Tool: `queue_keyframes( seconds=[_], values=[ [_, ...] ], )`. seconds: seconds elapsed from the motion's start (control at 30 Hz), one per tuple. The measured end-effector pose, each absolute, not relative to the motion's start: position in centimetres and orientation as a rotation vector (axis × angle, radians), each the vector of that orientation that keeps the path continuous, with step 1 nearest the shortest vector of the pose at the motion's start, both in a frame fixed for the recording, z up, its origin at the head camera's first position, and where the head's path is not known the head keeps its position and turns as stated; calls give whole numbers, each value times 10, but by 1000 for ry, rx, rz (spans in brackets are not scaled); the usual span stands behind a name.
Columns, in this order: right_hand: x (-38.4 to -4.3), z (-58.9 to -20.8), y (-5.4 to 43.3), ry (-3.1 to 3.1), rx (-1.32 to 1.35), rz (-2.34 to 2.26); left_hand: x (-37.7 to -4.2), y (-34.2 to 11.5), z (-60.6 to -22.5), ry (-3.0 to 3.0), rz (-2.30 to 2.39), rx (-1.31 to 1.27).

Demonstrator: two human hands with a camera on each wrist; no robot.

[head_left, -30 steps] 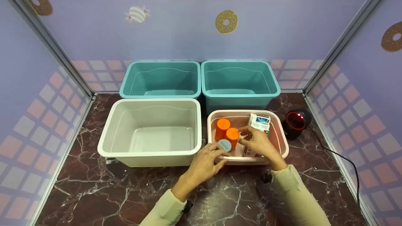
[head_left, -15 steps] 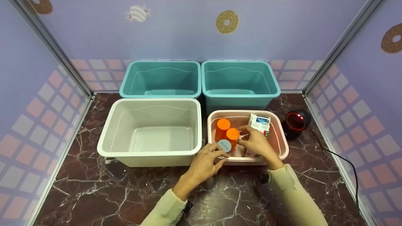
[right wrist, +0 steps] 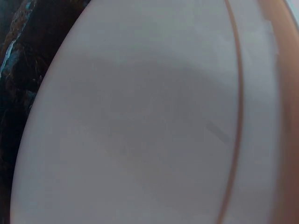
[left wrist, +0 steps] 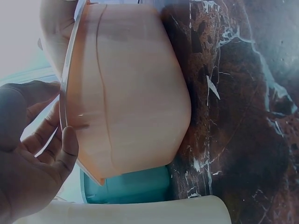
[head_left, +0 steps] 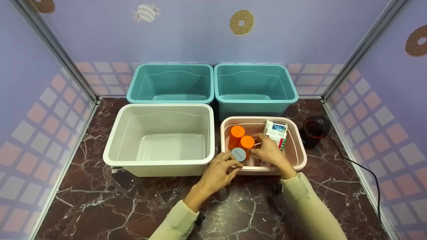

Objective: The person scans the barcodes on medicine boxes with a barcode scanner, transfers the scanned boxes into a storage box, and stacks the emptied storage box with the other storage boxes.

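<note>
The pink bin point(head_left: 297, 143) holds two orange-capped bottles point(head_left: 237, 132), a grey-capped bottle point(head_left: 238, 154) and several medicine boxes point(head_left: 276, 131). My left hand point(head_left: 218, 168) grips the bin's near-left rim; in the left wrist view its thumb lies against the outer wall point(left wrist: 126, 93) while the other fingers reach over the edge. Inside the bin, my right hand point(head_left: 268, 150) has its index finger and thumb apart at the right side of the nearer orange-capped bottle point(head_left: 247, 142); I cannot tell whether they pinch it. The right wrist view shows mostly the bin's pale wall point(right wrist: 140, 116).
A larger white bin point(head_left: 160, 164) stands left of the pink one. Two teal bins point(head_left: 170, 101) line the back wall. On the right is a black scanner-like device point(head_left: 315, 130) with a cable. All rest on a dark marbled tabletop point(head_left: 110, 206).
My right hand has shifted slightly left, closer to the nearer orange-capped bottle. The left hand stays at the rim. The red lights on the black device have gone out.
</note>
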State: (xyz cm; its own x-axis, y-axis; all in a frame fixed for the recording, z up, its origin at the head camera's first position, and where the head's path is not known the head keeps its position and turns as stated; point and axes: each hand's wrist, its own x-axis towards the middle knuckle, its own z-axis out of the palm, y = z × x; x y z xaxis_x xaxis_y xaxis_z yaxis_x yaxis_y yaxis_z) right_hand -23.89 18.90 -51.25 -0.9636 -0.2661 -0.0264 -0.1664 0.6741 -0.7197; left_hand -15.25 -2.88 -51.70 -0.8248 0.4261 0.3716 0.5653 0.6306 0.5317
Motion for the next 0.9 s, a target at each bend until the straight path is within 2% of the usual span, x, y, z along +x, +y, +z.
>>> queue_keyframes(
  seconds=[0.9],
  values=[
    [-243,-518,179,2860,-370,-966,-153,-31,-521,-2617,-1012,-828]
  ],
)
